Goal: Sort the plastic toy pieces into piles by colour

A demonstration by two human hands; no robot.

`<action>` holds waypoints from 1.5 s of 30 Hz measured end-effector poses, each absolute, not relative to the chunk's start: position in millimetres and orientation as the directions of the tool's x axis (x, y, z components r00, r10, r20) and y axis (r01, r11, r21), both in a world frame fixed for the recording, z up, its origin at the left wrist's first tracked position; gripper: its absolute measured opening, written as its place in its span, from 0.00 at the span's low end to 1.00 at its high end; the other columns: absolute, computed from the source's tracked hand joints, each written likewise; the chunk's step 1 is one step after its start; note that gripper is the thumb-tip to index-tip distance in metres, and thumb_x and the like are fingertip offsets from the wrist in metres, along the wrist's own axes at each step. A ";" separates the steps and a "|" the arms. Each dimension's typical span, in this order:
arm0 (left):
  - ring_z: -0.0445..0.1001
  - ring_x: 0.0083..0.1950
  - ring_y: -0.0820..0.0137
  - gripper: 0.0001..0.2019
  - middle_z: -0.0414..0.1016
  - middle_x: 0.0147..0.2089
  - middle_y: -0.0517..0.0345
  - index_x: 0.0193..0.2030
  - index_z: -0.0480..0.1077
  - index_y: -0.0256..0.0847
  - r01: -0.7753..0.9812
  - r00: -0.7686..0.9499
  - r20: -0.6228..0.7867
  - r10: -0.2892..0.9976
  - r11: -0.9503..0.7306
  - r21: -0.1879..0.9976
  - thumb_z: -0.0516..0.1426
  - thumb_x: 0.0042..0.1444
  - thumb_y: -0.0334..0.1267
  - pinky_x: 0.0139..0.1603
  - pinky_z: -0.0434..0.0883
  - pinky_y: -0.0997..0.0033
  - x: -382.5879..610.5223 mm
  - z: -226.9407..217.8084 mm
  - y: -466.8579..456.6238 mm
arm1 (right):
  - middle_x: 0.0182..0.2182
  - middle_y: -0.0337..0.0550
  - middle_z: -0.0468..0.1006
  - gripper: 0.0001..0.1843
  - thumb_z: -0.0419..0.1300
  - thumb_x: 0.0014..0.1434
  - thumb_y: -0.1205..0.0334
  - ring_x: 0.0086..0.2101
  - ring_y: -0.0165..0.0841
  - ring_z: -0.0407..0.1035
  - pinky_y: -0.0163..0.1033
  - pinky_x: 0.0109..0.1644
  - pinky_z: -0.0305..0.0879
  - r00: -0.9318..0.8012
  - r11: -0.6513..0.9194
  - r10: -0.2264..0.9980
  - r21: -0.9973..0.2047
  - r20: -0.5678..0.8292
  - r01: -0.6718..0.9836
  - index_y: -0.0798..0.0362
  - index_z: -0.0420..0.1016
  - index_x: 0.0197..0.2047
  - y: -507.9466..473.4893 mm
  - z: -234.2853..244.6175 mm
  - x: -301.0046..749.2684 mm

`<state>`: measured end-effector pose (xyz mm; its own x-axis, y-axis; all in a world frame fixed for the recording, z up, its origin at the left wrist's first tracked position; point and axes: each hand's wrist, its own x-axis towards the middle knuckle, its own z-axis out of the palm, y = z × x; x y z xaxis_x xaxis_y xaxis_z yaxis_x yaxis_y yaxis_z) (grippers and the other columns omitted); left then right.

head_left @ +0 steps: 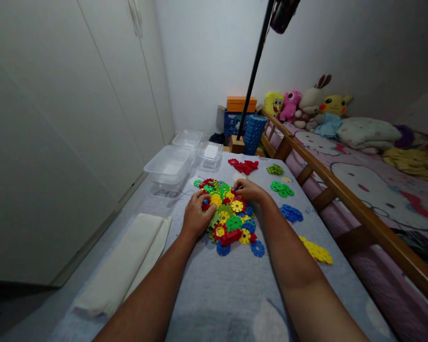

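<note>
A mixed pile of plastic snowflake discs [233, 222] in red, yellow, green and blue lies on the cloth-covered table. My left hand [197, 214] rests at the pile's left side, thumb and fingers apart, touching discs. At the pile's far right edge is my right hand [250, 191], its fingers bent and closed together; what they hold, if anything, is hidden. Sorted groups lie beyond and to the right: red discs [244, 166], light green discs [275, 169], green discs [282, 189], blue discs [291, 213] and yellow discs [316, 251].
Clear plastic boxes [169, 164] stand at the back left, one lidded container [211, 153] beside them. A folded white cloth [123, 266] lies left of my left arm. The wooden bed rail [310, 171] runs along the right side. A black stand [254, 71] rises behind the table.
</note>
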<state>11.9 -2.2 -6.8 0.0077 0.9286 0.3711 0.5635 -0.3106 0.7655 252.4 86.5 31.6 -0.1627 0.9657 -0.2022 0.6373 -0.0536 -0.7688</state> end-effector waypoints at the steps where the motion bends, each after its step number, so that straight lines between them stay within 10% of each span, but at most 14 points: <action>1: 0.70 0.66 0.55 0.13 0.71 0.61 0.46 0.45 0.74 0.43 0.565 0.007 0.369 0.929 -0.308 0.765 0.60 0.55 0.43 0.70 0.66 0.50 11.9 -6.7 -2.2 | 0.23 0.31 0.71 0.10 0.63 0.42 0.72 0.26 0.27 0.63 0.31 0.29 0.56 -0.165 -0.067 0.964 -0.789 -0.210 0.611 0.53 0.71 0.31 85.3 31.9 252.9; 15: 0.69 0.67 0.55 0.12 0.72 0.60 0.46 0.44 0.73 0.43 0.549 0.031 0.360 0.933 -0.316 0.774 0.59 0.55 0.44 0.71 0.64 0.49 11.5 -7.0 -0.7 | 0.23 0.35 0.70 0.08 0.58 0.43 0.65 0.23 0.28 0.64 0.32 0.26 0.60 0.141 -0.122 0.988 -0.870 -0.062 0.477 0.52 0.68 0.31 66.9 23.9 266.7; 23: 0.69 0.66 0.55 0.12 0.71 0.60 0.46 0.44 0.74 0.43 0.552 0.015 0.369 0.929 -0.315 0.772 0.60 0.54 0.44 0.70 0.65 0.50 11.1 -8.9 0.1 | 0.49 0.47 0.80 0.19 0.61 0.52 0.72 0.48 0.36 0.73 0.39 0.54 0.68 0.071 -0.010 0.994 -0.591 0.080 0.806 0.53 0.77 0.48 86.0 12.1 258.8; 29: 0.69 0.66 0.56 0.13 0.71 0.60 0.44 0.45 0.74 0.41 0.542 0.021 0.372 0.928 -0.323 0.775 0.59 0.55 0.44 0.70 0.64 0.51 9.3 -8.4 -0.5 | 0.47 0.46 0.82 0.17 0.65 0.52 0.70 0.51 0.38 0.71 0.39 0.58 0.64 -0.041 0.075 0.994 -0.352 0.102 0.933 0.51 0.81 0.46 91.1 11.4 249.7; 38: 0.69 0.65 0.57 0.12 0.70 0.60 0.46 0.44 0.73 0.43 0.528 0.007 0.373 0.928 -0.320 0.787 0.59 0.56 0.45 0.71 0.63 0.51 9.4 -6.7 -0.6 | 0.29 0.40 0.79 0.07 0.61 0.49 0.67 0.32 0.32 0.71 0.35 0.39 0.65 0.078 -0.004 0.995 -0.735 0.066 0.678 0.55 0.78 0.34 69.0 30.5 297.0; 45: 0.68 0.66 0.56 0.12 0.70 0.60 0.47 0.44 0.73 0.44 0.532 0.012 0.381 0.925 -0.328 0.780 0.58 0.56 0.45 0.71 0.63 0.52 8.3 -5.9 -1.5 | 0.21 0.35 0.72 0.07 0.63 0.45 0.66 0.25 0.31 0.64 0.35 0.29 0.57 0.152 -0.115 0.988 -0.771 -0.023 0.627 0.52 0.77 0.32 17.0 61.6 388.1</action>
